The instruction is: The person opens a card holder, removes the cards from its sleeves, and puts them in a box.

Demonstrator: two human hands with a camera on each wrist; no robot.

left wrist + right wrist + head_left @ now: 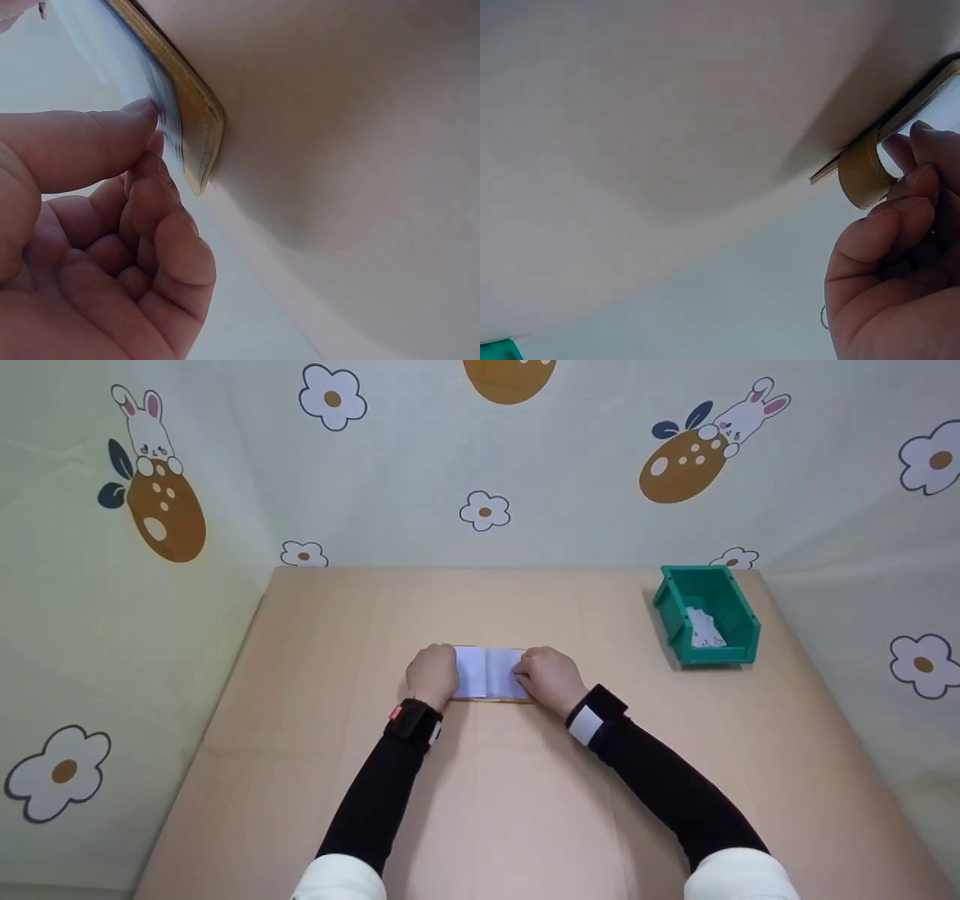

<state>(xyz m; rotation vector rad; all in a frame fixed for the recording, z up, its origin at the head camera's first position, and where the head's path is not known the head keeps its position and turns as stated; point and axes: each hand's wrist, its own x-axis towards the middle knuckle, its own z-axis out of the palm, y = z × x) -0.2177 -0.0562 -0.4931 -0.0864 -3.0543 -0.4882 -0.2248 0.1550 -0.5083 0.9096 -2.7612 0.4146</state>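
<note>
An opened card holder [487,675] lies flat on the table's middle, its pale see-through sleeves spread across a tan cover [199,127]. At its left end, my left hand [433,675] pinches the edge of the sleeves between thumb and forefinger, the other fingers curled. My right hand [553,681] grips the right end, thumb and fingertips at the sleeves. A curved tan strap [862,174] sticks out from the cover against those fingers in the right wrist view. The holder's outer ends are partly hidden by both hands.
A green plastic bin [742,654] stands at the table's back right, with a white patterned piece [705,630] inside. The light brown table [525,810] meets curtains printed with rabbits and flowers at the back and both sides.
</note>
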